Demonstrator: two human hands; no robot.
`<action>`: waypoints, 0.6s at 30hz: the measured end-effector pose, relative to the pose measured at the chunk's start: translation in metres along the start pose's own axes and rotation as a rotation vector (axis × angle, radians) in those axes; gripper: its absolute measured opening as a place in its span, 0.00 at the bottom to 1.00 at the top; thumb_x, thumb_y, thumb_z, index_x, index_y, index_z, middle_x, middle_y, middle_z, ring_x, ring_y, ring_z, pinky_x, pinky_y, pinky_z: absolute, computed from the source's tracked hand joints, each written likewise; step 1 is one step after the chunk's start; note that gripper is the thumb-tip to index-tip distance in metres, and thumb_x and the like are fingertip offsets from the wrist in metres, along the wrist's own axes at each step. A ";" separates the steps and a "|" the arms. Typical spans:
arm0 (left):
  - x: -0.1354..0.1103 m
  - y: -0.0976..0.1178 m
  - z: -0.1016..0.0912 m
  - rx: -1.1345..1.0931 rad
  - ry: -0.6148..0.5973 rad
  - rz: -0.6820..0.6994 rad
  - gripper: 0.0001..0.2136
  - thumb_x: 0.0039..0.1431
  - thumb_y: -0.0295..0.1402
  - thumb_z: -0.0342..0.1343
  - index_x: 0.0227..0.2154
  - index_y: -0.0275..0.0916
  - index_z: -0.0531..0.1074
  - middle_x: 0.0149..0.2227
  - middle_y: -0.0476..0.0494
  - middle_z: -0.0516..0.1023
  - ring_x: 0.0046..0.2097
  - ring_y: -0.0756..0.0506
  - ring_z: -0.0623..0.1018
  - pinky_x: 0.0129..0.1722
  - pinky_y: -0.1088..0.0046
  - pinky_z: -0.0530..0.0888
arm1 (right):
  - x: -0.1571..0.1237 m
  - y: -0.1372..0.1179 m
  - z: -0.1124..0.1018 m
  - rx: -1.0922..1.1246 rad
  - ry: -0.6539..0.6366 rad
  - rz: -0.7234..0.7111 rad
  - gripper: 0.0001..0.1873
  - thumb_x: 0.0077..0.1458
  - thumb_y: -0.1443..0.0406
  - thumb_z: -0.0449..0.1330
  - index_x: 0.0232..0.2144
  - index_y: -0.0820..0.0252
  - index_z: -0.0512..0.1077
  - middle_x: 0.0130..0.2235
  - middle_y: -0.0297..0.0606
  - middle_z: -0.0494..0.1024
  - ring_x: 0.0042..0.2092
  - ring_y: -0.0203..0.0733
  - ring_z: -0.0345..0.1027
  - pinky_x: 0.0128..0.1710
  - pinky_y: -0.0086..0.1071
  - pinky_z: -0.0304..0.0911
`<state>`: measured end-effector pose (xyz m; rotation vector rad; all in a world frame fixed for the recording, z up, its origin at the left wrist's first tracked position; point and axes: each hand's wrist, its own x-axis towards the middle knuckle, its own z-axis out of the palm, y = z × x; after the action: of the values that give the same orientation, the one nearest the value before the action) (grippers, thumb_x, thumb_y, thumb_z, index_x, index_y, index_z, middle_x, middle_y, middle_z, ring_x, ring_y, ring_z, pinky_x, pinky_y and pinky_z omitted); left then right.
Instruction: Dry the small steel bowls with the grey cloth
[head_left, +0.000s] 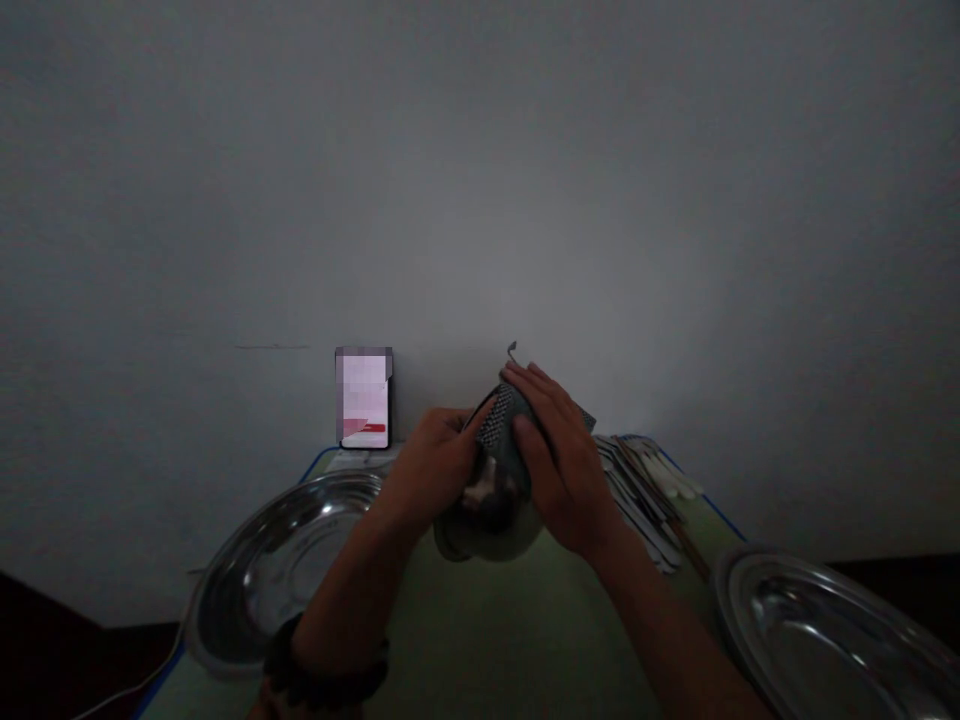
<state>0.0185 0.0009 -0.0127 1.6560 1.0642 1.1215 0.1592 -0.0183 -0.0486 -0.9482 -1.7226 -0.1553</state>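
A shiny, rounded metal vessel is held up above the middle of the table, its bulging side facing me. Its exact kind is hard to tell in the dim light. My left hand grips its left side, with the index finger stretched along a dark checked cloth. From the right, my right hand presses that cloth over the upper part of the metal, fingers together and thumb toward the middle. A thin curled hook or strip sticks up past the right fingertips. Part of the cloth shows behind the right hand.
A large steel basin stands on the left, another steel basin at the right front. Several pieces of cutlery lie at the back right of the green table. A lit phone leans on the wall.
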 end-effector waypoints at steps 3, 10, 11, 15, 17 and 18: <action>-0.001 -0.001 0.001 -0.038 -0.084 0.017 0.21 0.53 0.49 0.56 0.15 0.38 0.69 0.16 0.51 0.69 0.22 0.51 0.66 0.23 0.77 0.62 | 0.003 0.000 -0.006 0.019 0.031 -0.002 0.20 0.64 0.63 0.46 0.57 0.58 0.65 0.59 0.41 0.70 0.63 0.43 0.58 0.64 0.50 0.54; -0.001 0.001 -0.006 -0.357 0.050 -0.150 0.21 0.46 0.52 0.62 0.15 0.38 0.70 0.15 0.49 0.71 0.17 0.52 0.68 0.17 0.77 0.62 | 0.006 0.008 -0.010 0.115 0.208 0.121 0.20 0.65 0.62 0.47 0.57 0.55 0.65 0.59 0.43 0.71 0.61 0.45 0.62 0.62 0.50 0.57; 0.000 0.003 -0.007 -0.423 0.114 -0.164 0.21 0.46 0.51 0.63 0.15 0.38 0.71 0.15 0.49 0.72 0.17 0.52 0.68 0.16 0.77 0.63 | 0.006 0.010 -0.010 0.129 0.233 0.154 0.21 0.64 0.61 0.48 0.58 0.56 0.64 0.59 0.44 0.70 0.61 0.45 0.61 0.62 0.50 0.57; 0.004 0.012 -0.003 -0.729 0.421 -0.155 0.12 0.51 0.44 0.61 0.24 0.40 0.74 0.22 0.48 0.77 0.24 0.48 0.76 0.23 0.75 0.72 | 0.005 0.012 -0.008 0.184 0.301 0.229 0.26 0.64 0.58 0.49 0.62 0.56 0.57 0.63 0.46 0.64 0.64 0.46 0.57 0.63 0.51 0.55; 0.006 0.013 0.003 -0.810 0.526 -0.149 0.09 0.54 0.40 0.59 0.28 0.40 0.75 0.28 0.47 0.80 0.30 0.47 0.79 0.29 0.73 0.75 | 0.003 0.009 -0.004 0.152 0.270 0.200 0.27 0.64 0.58 0.49 0.63 0.57 0.56 0.65 0.46 0.61 0.66 0.48 0.53 0.65 0.53 0.52; 0.006 0.013 0.006 -0.817 0.560 -0.152 0.08 0.55 0.40 0.59 0.29 0.40 0.75 0.29 0.47 0.80 0.31 0.47 0.79 0.31 0.73 0.76 | 0.001 0.006 -0.002 0.112 0.240 0.171 0.27 0.64 0.58 0.49 0.62 0.57 0.56 0.65 0.46 0.60 0.67 0.48 0.51 0.65 0.54 0.49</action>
<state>0.0279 0.0021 -0.0006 0.6235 0.8515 1.6725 0.1645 -0.0149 -0.0485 -0.9490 -1.4093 -0.0563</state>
